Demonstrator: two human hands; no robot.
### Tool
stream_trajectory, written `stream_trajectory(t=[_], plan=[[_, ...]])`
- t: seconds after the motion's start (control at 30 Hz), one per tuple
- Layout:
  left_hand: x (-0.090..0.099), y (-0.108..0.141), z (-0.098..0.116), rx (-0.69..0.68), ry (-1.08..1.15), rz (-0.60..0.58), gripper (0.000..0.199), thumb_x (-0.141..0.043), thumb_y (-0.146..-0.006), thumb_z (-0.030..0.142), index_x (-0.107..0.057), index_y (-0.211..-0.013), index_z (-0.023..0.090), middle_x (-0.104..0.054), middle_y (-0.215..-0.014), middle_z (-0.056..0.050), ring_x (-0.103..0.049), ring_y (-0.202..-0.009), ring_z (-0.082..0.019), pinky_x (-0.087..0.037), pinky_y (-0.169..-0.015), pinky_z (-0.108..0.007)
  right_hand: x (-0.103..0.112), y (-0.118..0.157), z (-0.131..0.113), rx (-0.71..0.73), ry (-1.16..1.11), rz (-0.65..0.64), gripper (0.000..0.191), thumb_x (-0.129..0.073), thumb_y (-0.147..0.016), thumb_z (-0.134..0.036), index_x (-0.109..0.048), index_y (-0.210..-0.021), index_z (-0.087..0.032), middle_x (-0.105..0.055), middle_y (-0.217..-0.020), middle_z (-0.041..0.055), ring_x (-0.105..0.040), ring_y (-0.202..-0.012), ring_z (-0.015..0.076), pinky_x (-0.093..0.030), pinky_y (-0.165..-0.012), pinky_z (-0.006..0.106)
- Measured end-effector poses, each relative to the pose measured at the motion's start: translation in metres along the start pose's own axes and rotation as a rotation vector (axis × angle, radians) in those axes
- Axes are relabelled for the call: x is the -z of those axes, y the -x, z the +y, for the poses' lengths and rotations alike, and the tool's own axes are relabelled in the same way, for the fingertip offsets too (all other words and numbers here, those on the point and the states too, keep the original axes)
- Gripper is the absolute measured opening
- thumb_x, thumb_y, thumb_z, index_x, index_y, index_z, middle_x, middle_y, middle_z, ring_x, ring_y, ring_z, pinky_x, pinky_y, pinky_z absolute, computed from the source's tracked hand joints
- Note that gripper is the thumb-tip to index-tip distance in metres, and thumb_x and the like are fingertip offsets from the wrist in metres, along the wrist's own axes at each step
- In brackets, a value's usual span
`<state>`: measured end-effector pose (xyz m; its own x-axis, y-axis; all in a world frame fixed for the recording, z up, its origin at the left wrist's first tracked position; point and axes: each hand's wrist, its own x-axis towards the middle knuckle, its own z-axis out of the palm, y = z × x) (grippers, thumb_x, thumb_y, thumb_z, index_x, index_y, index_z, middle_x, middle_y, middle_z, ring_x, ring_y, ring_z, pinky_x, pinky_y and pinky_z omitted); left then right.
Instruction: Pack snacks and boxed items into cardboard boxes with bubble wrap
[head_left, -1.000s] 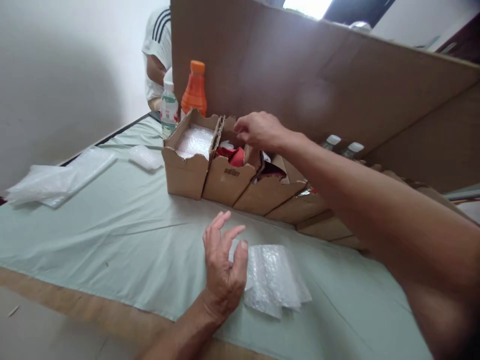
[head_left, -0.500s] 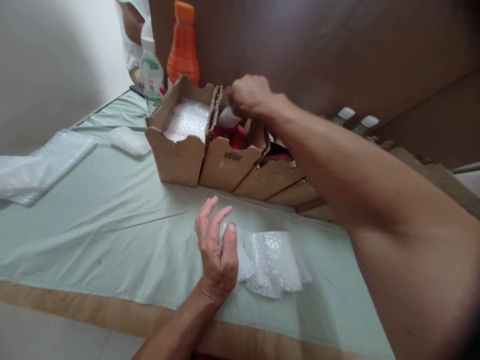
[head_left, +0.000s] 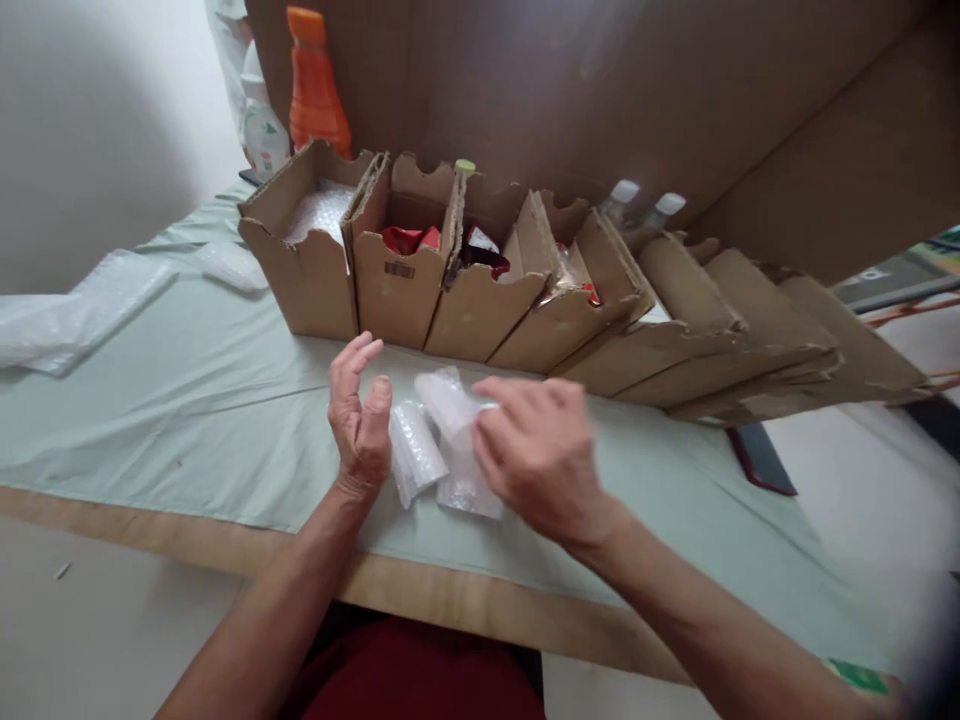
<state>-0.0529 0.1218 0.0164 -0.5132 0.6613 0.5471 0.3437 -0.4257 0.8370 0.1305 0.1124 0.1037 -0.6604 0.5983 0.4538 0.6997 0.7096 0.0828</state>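
My left hand (head_left: 360, 420) is open, fingers raised and apart, just above the pale green cloth. Beside its thumb lies a rolled bubble-wrap packet (head_left: 417, 455). My right hand (head_left: 536, 455), slightly blurred, is closed on the end of a whitish bubble-wrap bundle (head_left: 448, 402). This bundle is tilted above a flatter bubble-wrap piece (head_left: 469, 490) on the cloth. What is inside the wrapping cannot be made out. Behind the hands, a row of cardboard boxes starts with one holding bubble wrap (head_left: 324, 212); the second box (head_left: 394, 300) has red packets in it.
More cardboard boxes (head_left: 480, 320) lean in a row to the right. Bubble-wrap sheets (head_left: 112, 300) lie at the left. An orange bottle (head_left: 319, 100) and a clear bottle (head_left: 264, 135) stand behind the first box. A dark flat object (head_left: 761, 460) lies at the right.
My right hand has come out of the second box with the whitish bundle and down to the packets on the cloth. My left hand stays open near them. The view has shifted right.
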Motion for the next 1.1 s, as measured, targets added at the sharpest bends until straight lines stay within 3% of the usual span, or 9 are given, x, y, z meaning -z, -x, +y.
stream_trajectory(t=[0.13,0.27,0.33,0.47,0.67,0.8,0.93,1.0,1.1], plan=[[-0.002,0.002,-0.003,-0.03,-0.147,-0.337,0.024,-0.058,-0.089,0.032,-0.072,-0.107,0.023,-0.076,-0.117,-0.008,-0.067,-0.118,-0.027,-0.046,-0.11,-0.049,-0.027,0.027,-0.017,0.117,-0.173,-0.105,0.019,-0.056,-0.1,-0.021,-0.068,-0.086,-0.021,-0.077,-0.111,0.0073,-0.069,-0.098,0.0247,-0.042,-0.089,0.045],[-0.009,0.01,-0.009,-0.03,-0.263,-0.548,0.024,-0.058,-0.079,0.023,-0.074,-0.097,0.023,-0.079,-0.103,-0.008,-0.07,-0.109,-0.029,-0.041,-0.112,-0.055,-0.02,0.035,-0.003,-0.044,-0.328,0.021,0.016,-0.058,-0.103,-0.031,-0.07,-0.1,-0.021,-0.076,-0.119,0.0072,-0.07,-0.104,0.0233,-0.042,-0.094,0.043],[-0.013,0.014,-0.011,-0.033,-0.28,-0.595,0.026,-0.058,-0.076,0.02,-0.075,-0.096,0.023,-0.079,-0.101,-0.007,-0.07,-0.109,-0.03,-0.04,-0.112,-0.056,-0.022,0.039,0.007,-0.126,-0.315,0.0,0.016,-0.059,-0.101,-0.029,-0.07,-0.11,-0.022,-0.075,-0.123,0.0087,-0.069,-0.109,0.0255,-0.044,-0.094,0.044],[-0.017,0.015,-0.01,-0.039,-0.317,-0.641,0.032,-0.058,-0.076,0.016,-0.075,-0.102,0.023,-0.079,-0.105,-0.007,-0.07,-0.108,-0.028,-0.046,-0.107,-0.054,-0.038,0.047,0.012,-0.035,-0.282,-0.149,0.018,-0.06,-0.096,-0.021,-0.073,-0.108,-0.023,-0.075,-0.127,0.0094,-0.064,-0.126,0.0331,-0.046,-0.098,0.052],[0.007,0.001,0.016,-0.099,-0.254,-0.473,0.041,-0.066,-0.087,0.029,-0.066,-0.127,0.024,-0.066,-0.138,-0.013,-0.062,-0.129,-0.03,-0.05,-0.109,-0.052,-0.028,0.068,0.037,-0.191,-0.326,0.123,0.019,-0.06,-0.099,-0.035,-0.072,-0.113,-0.03,-0.073,-0.13,0.0079,-0.067,-0.123,0.0333,-0.048,-0.101,0.055],[0.045,-0.059,0.045,-0.251,-0.261,-0.276,0.027,-0.066,-0.091,0.027,-0.072,-0.117,0.026,-0.071,-0.13,-0.007,-0.064,-0.126,-0.027,-0.048,-0.113,-0.048,-0.035,0.086,0.065,-0.452,-0.496,0.147,0.023,-0.06,-0.097,-0.046,-0.074,-0.111,-0.033,-0.073,-0.129,0.0061,-0.07,-0.117,0.0326,-0.052,-0.098,0.054],[0.055,-0.167,0.053,-0.283,-0.41,-0.102,0.033,-0.049,-0.092,0.022,-0.076,-0.11,0.017,-0.076,-0.104,0.001,-0.072,-0.102,-0.019,-0.05,-0.101,-0.046,-0.065,0.098,0.075,-0.745,-0.723,0.284,0.026,-0.058,-0.097,-0.052,-0.075,-0.105,-0.033,-0.069,-0.137,0.006,-0.063,-0.129,0.0321,-0.045,-0.112,0.056],[0.043,-0.218,0.045,-0.211,-0.538,-0.258,0.053,-0.025,-0.091,0.014,-0.074,-0.109,0.008,-0.073,-0.096,0.0,-0.069,-0.096,-0.011,-0.046,-0.096,-0.047,-0.076,0.104,0.08,-0.835,-0.767,0.375,0.027,-0.058,-0.097,-0.052,-0.074,-0.105,-0.032,-0.068,-0.138,0.0063,-0.061,-0.132,0.0315,-0.041,-0.116,0.056],[0.016,-0.268,0.023,-0.06,-0.674,-0.49,0.021,-0.058,-0.074,0.008,-0.077,-0.079,0.015,-0.073,-0.074,-0.001,-0.07,-0.08,-0.019,-0.055,-0.09,-0.041,-0.085,0.115,0.093,-0.872,-0.703,0.413,0.029,-0.059,-0.095,-0.054,-0.074,-0.103,-0.03,-0.068,-0.136,0.0076,-0.062,-0.129,0.0316,-0.043,-0.114,0.055]])
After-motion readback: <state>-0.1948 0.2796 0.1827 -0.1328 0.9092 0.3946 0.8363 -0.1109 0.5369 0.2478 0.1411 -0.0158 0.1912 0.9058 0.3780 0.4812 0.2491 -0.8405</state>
